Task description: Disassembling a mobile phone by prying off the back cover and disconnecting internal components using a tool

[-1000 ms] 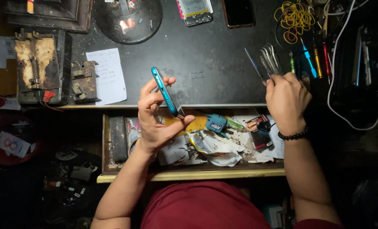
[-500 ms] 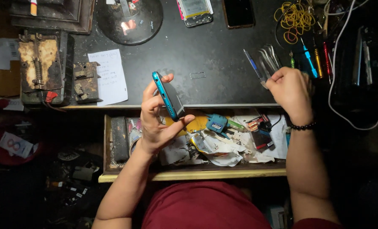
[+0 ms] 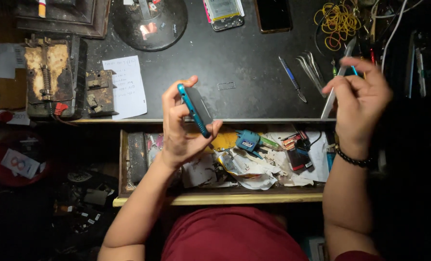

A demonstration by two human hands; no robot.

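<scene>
My left hand (image 3: 179,128) grips a blue-edged phone (image 3: 195,109), tilted on its side, over the front edge of the dark worktop (image 3: 234,63). My right hand (image 3: 359,99) holds a thin silver tool (image 3: 335,90), pinched between the fingertips, at the right side of the worktop. A black bead bracelet (image 3: 353,158) is on my right wrist. Just left of my right hand lie a blue-handled pick (image 3: 291,77) and metal tweezers (image 3: 310,66).
An open wooden drawer (image 3: 215,197) below the worktop holds crumpled paper, a blue plug and small parts. A round lamp base (image 3: 150,21), a paper note (image 3: 124,86), a rusty press (image 3: 51,77), a phone battery (image 3: 223,12), a dark phone (image 3: 273,14) and yellow rubber bands (image 3: 338,21) sit on the worktop.
My right hand has lifted off the tool pile with a thin silver tool pinched in its fingers. My left hand has turned the phone slightly and kept its place.
</scene>
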